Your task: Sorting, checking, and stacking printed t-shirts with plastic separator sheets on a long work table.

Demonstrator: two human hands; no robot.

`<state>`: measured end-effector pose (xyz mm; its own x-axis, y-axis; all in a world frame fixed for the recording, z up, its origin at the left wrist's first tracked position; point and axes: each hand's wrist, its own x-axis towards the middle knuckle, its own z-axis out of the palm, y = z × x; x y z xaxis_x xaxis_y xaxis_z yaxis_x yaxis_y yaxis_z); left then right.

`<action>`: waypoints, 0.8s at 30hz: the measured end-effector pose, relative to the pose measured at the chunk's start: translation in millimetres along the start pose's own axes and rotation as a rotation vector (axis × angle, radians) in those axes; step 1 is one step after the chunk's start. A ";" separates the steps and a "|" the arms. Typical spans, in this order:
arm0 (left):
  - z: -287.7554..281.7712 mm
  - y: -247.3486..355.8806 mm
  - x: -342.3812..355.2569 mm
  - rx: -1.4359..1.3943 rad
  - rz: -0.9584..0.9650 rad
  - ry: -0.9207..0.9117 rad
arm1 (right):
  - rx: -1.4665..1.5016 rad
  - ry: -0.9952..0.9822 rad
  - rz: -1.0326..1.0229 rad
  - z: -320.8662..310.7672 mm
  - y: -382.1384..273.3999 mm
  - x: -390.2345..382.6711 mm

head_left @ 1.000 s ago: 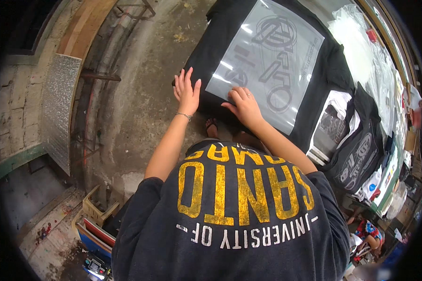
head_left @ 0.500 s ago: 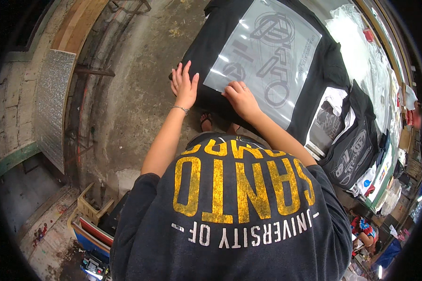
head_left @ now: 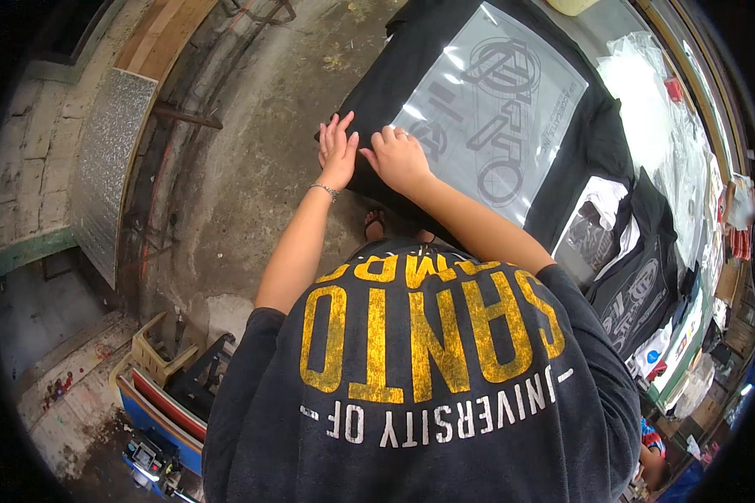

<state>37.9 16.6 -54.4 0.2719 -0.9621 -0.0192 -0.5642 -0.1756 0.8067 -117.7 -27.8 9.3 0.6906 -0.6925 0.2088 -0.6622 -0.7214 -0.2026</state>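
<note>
A black T-shirt (head_left: 376, 71) lies spread on the table, with a large clear film sheet (head_left: 460, 80) bearing dark lettering and round emblems on top of it. My left hand (head_left: 338, 152) rests at the shirt's left edge, fingers stretched out, a bracelet on its wrist. Close beside it, my right hand (head_left: 397, 158) covers the near left corner of the film. Its fingers are curled and the thumb points toward my left hand. The fingertips hide whatever lies under them.
Right of the shirt lie a white cloth (head_left: 602, 198) and another printed black shirt (head_left: 642, 293). Clear plastic wrapping (head_left: 637, 92) is heaped beyond them. At lower left stand a beige plastic crate (head_left: 153, 352) and a blue container (head_left: 164, 432). Another person (head_left: 653, 461) shows at lower right.
My right hand has slid left along the near edge to the film's corner, closer to my left hand. The left hand has stayed at the shirt's edge. The whole view has shifted slightly.
</note>
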 end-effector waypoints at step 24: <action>50.7 100.8 6.3 0.530 0.389 0.022 | 0.383 -0.031 0.367 -37.8 167.5 -36.3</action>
<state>-56.8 -17.7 -3.1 -0.0169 -0.9727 0.2314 -0.9306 0.0999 0.3522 -264.7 -123.5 4.0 0.4456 -0.8947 0.0316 -0.7119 -0.3755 -0.5935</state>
